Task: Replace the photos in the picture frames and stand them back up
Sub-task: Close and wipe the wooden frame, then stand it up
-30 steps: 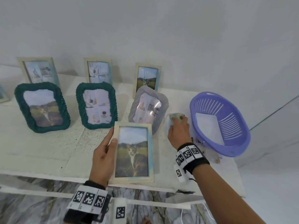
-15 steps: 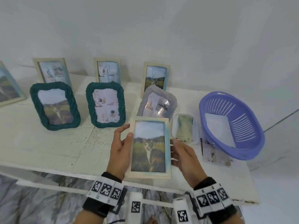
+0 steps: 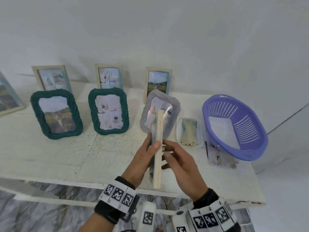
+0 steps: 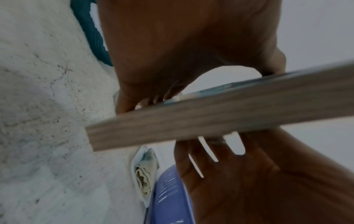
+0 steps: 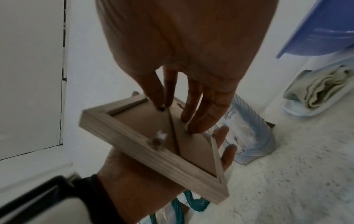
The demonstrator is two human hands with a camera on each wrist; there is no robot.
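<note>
Wooden frame (image 3: 158, 148) stood edge-on above the white table (image 3: 50, 153), held between both hands. The left hand (image 3: 142, 158) clasped its picture side, thumb curled over the edge; the right hand's (image 3: 182, 163) straight, slightly spread fingers (image 5: 199, 116) pressed the brown backing. Its wood was pale with a blue-tinted front, its back panel carrying a diagonal seam.

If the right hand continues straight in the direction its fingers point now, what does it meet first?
The right hand already has its fingertips on the brown back panel of the light wooden picture frame, so it meets that panel first. Behind the frame is the left hand, which grips it edge-on.
</note>
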